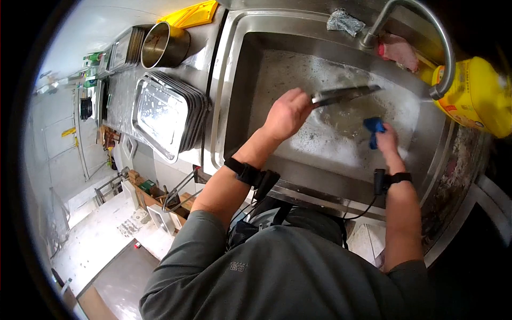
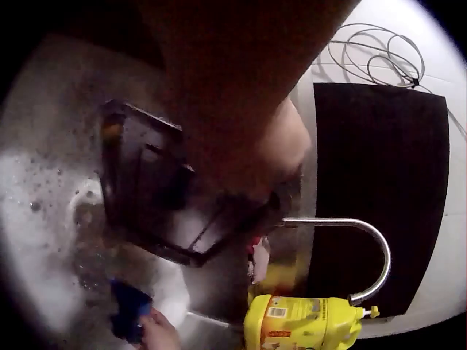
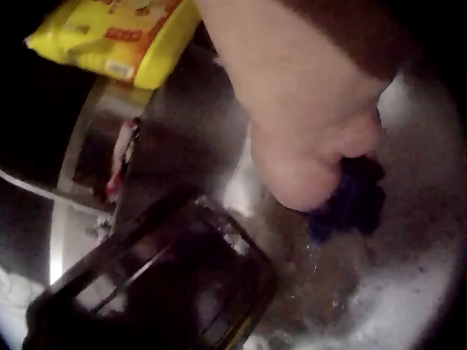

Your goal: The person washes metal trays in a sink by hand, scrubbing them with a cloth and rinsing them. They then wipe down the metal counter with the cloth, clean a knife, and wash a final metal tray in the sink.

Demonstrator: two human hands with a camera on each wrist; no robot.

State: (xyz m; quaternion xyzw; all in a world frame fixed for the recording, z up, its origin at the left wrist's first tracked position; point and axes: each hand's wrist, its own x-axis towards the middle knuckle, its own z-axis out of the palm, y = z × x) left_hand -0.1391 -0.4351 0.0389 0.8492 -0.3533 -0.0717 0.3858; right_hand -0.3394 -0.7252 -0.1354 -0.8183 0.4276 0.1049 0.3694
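1. left hand: clamped on one edge of a rectangular metal tray; individual fingers are blurred.
2. tray: located over the sink, tilted, seen nearly edge-on from the head. whether its lower edge touches the water cannot be told.
3. right hand: fingers together, gripping a crumpled blue cloth. cloth and tray are apart; the cloth is on the right side of the sink.
4. water: cloudy, with suds on its surface.
5. sink surround: a curved faucet arches over the far right corner; a yellow jug stands beside it. a pink cloth and a crumpled clear wrapper lie near the faucet base.
6. counter left of the sink: a stack of metal trays, a round metal pot and a yellow plastic item.
7. each wrist: fitted with a black strap.
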